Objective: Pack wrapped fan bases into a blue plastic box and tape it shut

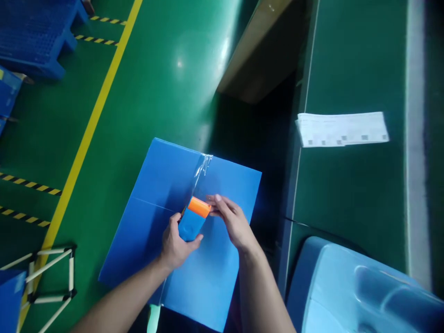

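My left hand [176, 245] is wrapped around a blue and orange tape dispenser [192, 226], which is tilted over a blue box [166, 180]. At the dispenser's orange end, my right hand [232, 219] has its thumb and fingers drawn together. Whatever those fingertips pinch is too small to make out. Shiny clear tape [202, 170] runs along the middle seam at the box's far edge. A pale green piece [153, 319] sticks out below the near edge of the box.
To the right, white printed sheets [343, 129] lie on a dark green work surface [350, 194], with a light blue plastic tub [333, 282] nearer me. A cardboard box [256, 55] stands ahead. Blue pallets [38, 37] and a white tube frame [52, 277] are at left.
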Motion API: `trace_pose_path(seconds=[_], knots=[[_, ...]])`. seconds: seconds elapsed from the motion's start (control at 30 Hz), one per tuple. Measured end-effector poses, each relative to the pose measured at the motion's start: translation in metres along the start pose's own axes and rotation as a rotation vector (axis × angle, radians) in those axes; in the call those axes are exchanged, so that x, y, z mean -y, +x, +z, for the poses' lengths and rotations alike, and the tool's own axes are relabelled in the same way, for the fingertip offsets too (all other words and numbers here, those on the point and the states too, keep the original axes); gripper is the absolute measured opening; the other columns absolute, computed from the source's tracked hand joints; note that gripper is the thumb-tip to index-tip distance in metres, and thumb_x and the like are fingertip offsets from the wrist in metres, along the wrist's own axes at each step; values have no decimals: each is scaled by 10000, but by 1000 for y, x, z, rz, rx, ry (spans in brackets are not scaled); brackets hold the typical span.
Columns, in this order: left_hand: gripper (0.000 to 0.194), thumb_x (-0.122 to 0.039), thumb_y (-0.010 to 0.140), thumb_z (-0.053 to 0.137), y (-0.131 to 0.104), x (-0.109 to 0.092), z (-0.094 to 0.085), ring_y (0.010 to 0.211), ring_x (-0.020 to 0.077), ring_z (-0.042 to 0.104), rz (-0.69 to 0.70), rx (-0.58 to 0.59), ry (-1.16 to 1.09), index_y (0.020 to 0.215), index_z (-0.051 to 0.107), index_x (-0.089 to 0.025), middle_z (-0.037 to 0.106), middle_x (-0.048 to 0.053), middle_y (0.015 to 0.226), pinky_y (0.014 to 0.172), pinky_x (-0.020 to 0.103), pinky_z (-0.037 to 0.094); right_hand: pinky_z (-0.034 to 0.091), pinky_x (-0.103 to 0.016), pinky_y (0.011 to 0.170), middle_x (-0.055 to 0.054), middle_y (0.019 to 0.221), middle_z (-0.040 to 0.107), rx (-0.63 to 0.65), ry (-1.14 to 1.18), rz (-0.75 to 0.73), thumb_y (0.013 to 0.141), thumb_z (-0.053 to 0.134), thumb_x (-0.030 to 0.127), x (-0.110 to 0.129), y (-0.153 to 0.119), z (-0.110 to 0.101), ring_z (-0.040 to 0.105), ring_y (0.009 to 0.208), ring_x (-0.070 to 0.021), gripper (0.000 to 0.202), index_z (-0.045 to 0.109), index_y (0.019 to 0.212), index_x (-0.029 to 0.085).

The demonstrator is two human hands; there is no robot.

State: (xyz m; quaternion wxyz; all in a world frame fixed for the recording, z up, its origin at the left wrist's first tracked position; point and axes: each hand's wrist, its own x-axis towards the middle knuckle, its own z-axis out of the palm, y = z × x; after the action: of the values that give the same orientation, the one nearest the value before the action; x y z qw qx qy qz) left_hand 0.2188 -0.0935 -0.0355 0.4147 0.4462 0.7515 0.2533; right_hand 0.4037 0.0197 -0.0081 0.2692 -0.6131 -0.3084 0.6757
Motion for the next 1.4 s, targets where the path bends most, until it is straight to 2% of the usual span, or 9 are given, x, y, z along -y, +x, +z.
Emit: trace_pose_path(seconds=[0.13, 0.27, 0.43, 0.53, 0.63, 0.7, 0.87, 1.17, 1.4], knots=[[833, -472, 692, 947, -2, 2, 1, 1179, 398, 754, -30, 15, -3, 1359, 526, -206, 743, 193, 1285, 1018, 552, 630, 504, -289, 677, -39, 724, 691, 262, -146, 110, 766, 837, 765, 30, 35, 3, 599, 690, -167, 607, 727, 765, 169], [904, -503, 697, 958, 2, -6, -4, 1269, 429, 724, -88, 70, -24, 1417, 509, -193, 716, 224, 1376, 1084, 591, 610, 387, -271, 576, -17, 648, 642, 283, -276, 89, 715, 831, 760, 34, 60, -2, 505, 606, -140, 608, 727, 762, 163], [898, -391, 840, 893, 22, -33, -4, 1451, 369, 629, 88, 76, -45, 1603, 435, -277, 607, 152, 1607, 1187, 532, 578, 422, -285, 639, -34, 724, 713, 170, -588, -126, 889, 724, 540, 52, 100, -5, 600, 692, -179, 392, 780, 804, 162], [726, -345, 915, 827, 39, -50, 2, 1364, 347, 694, 216, 59, 27, 1576, 529, -343, 693, 87, 1519, 1183, 522, 593, 465, -299, 746, -59, 861, 786, -9, -810, -229, 958, 699, 340, 79, 134, -6, 700, 846, -224, 217, 832, 928, 171], [675, -311, 929, 807, 53, -65, 6, 1228, 347, 756, 242, 61, 87, 1560, 574, -368, 762, 68, 1404, 1129, 539, 630, 483, -321, 817, -101, 1026, 816, -267, -940, -260, 1014, 662, 289, 102, 171, -10, 731, 957, -258, 228, 851, 1094, 189], [702, -284, 917, 814, 61, -74, 8, 1224, 353, 756, 223, 36, 101, 1569, 566, -365, 758, 70, 1417, 1105, 541, 642, 492, -322, 845, -112, 1096, 818, -304, -976, -244, 1027, 649, 266, 111, 195, -12, 735, 1011, -265, 236, 850, 1131, 197], [719, -248, 888, 831, 83, -93, 14, 1206, 354, 761, 191, 5, 121, 1552, 578, -363, 764, 71, 1417, 1059, 519, 646, 508, -317, 883, -117, 1120, 817, -264, -1001, -206, 1018, 675, 276, 110, 234, -16, 728, 1049, -266, 212, 855, 1093, 195], [699, -287, 904, 825, 116, -119, 23, 1164, 352, 764, 202, 25, 167, 1554, 577, -345, 776, 71, 1381, 981, 482, 639, 526, -375, 962, -149, 1162, 796, -346, -980, -211, 1055, 615, 304, 113, 264, -34, 717, 1065, -280, 316, 823, 1228, 140], [708, -304, 878, 846, 124, -119, 30, 1042, 344, 784, 175, 0, 211, 1536, 591, -355, 816, 89, 1243, 879, 450, 630, 532, -298, 835, -135, 1076, 810, -151, -1100, -20, 985, 764, 305, 86, 280, -24, 727, 948, -236, 210, 868, 1115, 176]])
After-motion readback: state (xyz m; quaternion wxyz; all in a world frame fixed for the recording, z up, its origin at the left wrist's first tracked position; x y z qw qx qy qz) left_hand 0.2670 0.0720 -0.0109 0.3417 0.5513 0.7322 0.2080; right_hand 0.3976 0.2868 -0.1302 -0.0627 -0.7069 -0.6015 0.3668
